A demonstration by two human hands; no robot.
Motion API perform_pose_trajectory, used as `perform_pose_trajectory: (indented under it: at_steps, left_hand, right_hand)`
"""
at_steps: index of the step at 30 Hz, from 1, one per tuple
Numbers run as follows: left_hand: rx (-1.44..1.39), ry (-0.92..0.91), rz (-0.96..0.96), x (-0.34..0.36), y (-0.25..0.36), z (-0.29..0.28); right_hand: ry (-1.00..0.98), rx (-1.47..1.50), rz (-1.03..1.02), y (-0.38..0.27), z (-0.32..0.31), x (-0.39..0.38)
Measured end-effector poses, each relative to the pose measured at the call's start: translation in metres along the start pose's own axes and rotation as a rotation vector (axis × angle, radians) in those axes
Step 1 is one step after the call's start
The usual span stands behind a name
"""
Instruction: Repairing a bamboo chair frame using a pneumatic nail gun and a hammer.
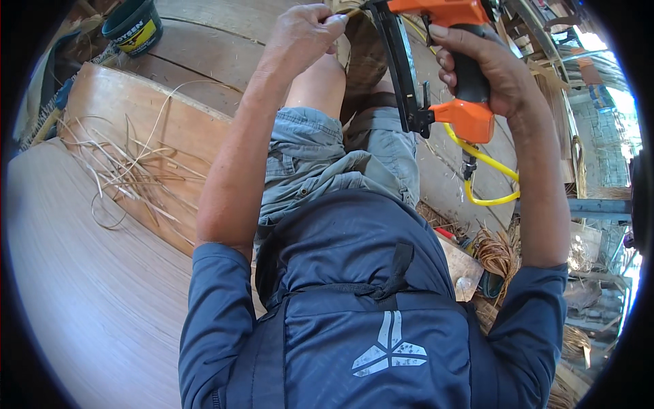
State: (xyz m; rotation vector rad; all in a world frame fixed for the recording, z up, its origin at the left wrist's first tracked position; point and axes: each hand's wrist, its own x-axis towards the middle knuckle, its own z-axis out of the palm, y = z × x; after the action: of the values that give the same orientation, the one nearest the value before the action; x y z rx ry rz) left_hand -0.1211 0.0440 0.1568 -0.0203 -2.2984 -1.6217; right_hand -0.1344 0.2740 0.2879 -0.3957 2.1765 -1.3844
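Observation:
My right hand (501, 71) grips the black handle of an orange and black air stapler (465, 121). Its long black magazine slants up to the nose, close to my left hand at the top edge. A yellow air hose (494, 202) joins the tool's base through a metal coupling. My left hand (305, 33) is closed, thumb against fingers, at a thin yellowish strip (352, 12) running toward the stapler's nose. Much of that strip is hidden by my fingers and the picture's edge. A dark brown piece (366, 58) shows between my knees; its full shape is hidden.
Loose thin cane strips (129, 160) lie tangled on a wooden panel (174, 109) at left, beside a pale wood-grain surface (88, 273). A dark green bucket (134, 31) stands far left. Bundled strips (499, 255) and scraps lie on the right over plank flooring (449, 163).

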Motion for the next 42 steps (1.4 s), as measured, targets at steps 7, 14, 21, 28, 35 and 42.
perform_pose_trajectory:
  at_steps: [7, 14, 21, 28, 35, 42]
  left_hand:
    - [0.003, 0.103, 0.073, -0.005, -0.011, 0.004]
    - [0.127, 0.288, 0.251, -0.010, -0.019, 0.010]
    - [0.144, 0.372, 0.181, -0.015, -0.011, 0.020]
    - [0.106, 0.227, 0.144, -0.010, -0.003, 0.012]
    - [0.215, 0.256, 0.187, 0.005, 0.015, 0.004]
    - [0.142, 0.220, 0.085, 0.014, 0.030, -0.001]
  right_hand:
    - [0.087, 0.100, -0.086, 0.019, 0.005, -0.003]
    - [0.121, 0.234, -0.118, 0.031, 0.015, -0.005]
    - [0.208, 0.422, -0.223, 0.057, 0.029, -0.004]
    - [0.287, 0.550, -0.186, 0.096, 0.033, -0.005]
    - [0.302, 0.506, -0.223, 0.093, 0.038, -0.009]
    - [0.306, 0.502, -0.180, 0.099, 0.035, -0.009]
